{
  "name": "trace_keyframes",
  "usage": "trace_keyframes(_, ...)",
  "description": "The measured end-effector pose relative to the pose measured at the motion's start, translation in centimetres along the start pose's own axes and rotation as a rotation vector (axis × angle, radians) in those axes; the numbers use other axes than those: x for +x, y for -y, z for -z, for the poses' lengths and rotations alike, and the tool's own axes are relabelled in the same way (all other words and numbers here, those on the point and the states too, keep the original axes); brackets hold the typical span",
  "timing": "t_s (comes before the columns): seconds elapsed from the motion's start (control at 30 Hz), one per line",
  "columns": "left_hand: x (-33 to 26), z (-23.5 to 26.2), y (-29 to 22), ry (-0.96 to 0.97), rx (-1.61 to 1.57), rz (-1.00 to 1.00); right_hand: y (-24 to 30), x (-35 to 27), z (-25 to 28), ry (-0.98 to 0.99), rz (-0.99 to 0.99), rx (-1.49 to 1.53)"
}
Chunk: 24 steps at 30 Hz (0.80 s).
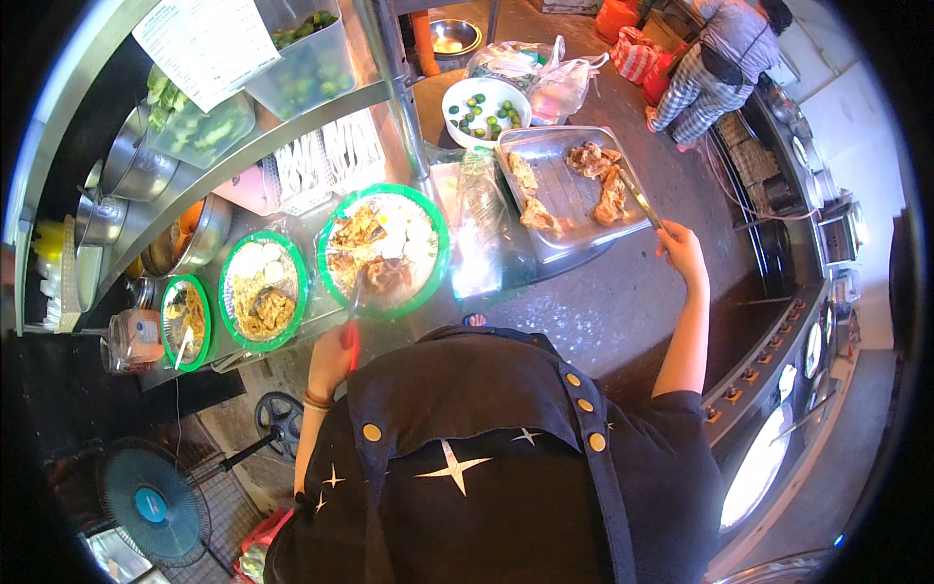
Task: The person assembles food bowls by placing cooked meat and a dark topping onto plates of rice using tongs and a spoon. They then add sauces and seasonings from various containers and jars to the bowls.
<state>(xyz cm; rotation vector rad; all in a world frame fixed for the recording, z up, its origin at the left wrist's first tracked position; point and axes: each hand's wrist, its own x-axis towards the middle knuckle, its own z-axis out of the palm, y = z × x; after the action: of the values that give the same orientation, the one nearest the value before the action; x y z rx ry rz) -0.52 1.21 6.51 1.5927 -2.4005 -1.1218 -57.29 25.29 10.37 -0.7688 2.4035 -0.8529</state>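
My left hand is closed on red-handled scissors. Their metal end reaches over the near edge of the largest green-rimmed plate, beside a brown piece of meat. Egg slices and other food also lie on that plate. Out to the right, my right hand grips metal tongs. The tongs' tips touch or hover by browned chicken pieces in a rectangular metal tray; I cannot tell whether they pinch one. Paler pieces rest along the tray's left side.
Two smaller green-rimmed plates of food stand leftward. A white bowl of green citrus and plastic bags sit beyond the tray. Overhead is a metal shelf with tubs. A fan stands lower left; another person works far right.
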Motion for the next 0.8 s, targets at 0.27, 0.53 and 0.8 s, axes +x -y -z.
trace_keyframes(0.27,0.3,1.3,-1.3,0.239,-0.390,-0.187,7.4,-4.1,-6.1,0.297,0.195,0.560)
trace_keyframes(0.53,0.8,1.2,-6.3,0.468,-1.102,-0.440,17.0,-8.1,-17.1,0.730,0.396,0.736)
trace_keyframes(0.8,0.2,3.3,-4.0,0.084,-0.756,-0.439,18.2,-8.8,-21.0,0.855,0.396,0.706)
